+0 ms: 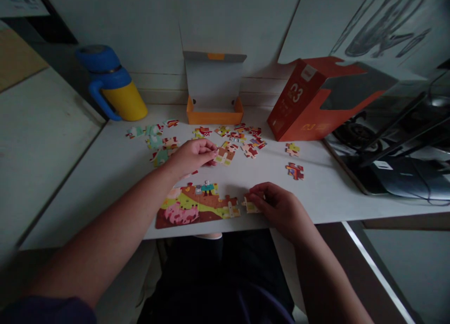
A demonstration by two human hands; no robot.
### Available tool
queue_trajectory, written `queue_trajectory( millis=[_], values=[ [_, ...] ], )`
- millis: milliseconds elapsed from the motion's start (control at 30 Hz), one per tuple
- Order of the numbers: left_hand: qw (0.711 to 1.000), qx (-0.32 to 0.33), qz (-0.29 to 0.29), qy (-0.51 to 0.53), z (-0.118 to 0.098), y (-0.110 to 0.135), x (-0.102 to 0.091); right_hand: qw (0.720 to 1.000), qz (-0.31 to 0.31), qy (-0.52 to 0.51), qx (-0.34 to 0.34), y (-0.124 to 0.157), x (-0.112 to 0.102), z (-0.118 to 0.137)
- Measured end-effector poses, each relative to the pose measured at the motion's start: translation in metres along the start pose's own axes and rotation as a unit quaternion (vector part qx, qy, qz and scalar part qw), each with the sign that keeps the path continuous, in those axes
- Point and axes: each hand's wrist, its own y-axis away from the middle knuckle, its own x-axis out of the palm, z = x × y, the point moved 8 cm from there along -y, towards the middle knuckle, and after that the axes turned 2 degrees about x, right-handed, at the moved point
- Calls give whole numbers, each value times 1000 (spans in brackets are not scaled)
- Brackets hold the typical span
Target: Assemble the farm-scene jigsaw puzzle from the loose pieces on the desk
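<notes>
A partly joined jigsaw puzzle (197,204) with a pink pig lies near the table's front edge. My right hand (276,204) pinches a fence-patterned puzzle piece (249,205), just right of the joined part with a small gap between. Farther up, my left hand (195,156) is closed on the edge of a brown and green puzzle piece (225,156). Loose puzzle pieces (249,149) lie scattered behind and right of that piece. More loose pieces, greenish ones (154,142), sit to the left, some partly covered by my left hand.
An open orange box (215,118) stands at the back against the wall. Right of it is a large red box (298,108). A blue and yellow jug (121,96) stands back left. Two separate pieces (294,171) lie at right, near a black stove (369,174).
</notes>
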Motion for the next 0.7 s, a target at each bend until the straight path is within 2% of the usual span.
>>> queue_trajectory(
  millis=[167,567,700],
  values=[
    [1000,5,6,3,-2,1,3,995,-16,102,-9,5,3,9],
    [1000,1,8,5,0,1,5,990,-12,138,-18,3,10,16],
    [1000,-6,7,1,1,1,5,983,-33,170,-55,6,12,26]
  ],
)
